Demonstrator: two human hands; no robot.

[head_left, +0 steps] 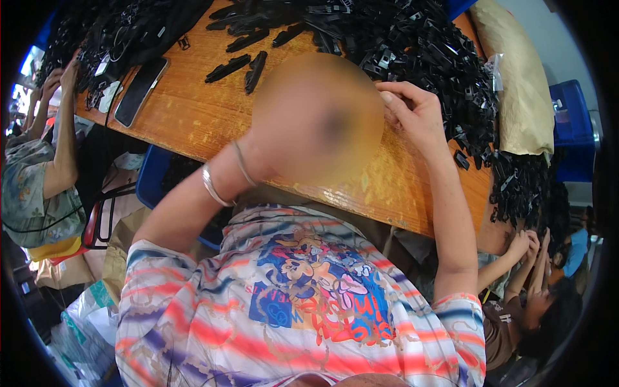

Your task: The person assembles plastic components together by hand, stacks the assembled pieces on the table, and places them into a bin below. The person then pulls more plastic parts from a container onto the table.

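Note:
A round blurred patch covers most of my left hand, hiding its fingers and anything in them. A dark smudge shows inside the patch. My right hand is raised over the wooden table, thumb and forefinger pinched together at the patch's right edge. What they hold, if anything, cannot be made out. Beyond my hands lies a large heap of small black parts, some with shiny pieces. Two loose elongated black parts lie apart on the wood, left of the heap.
A dark phone lies at the table's left edge. Another black pile is at the far left, where a person's hands work. At right are a tan sack, a blue bin and another person's hands by hanging black parts.

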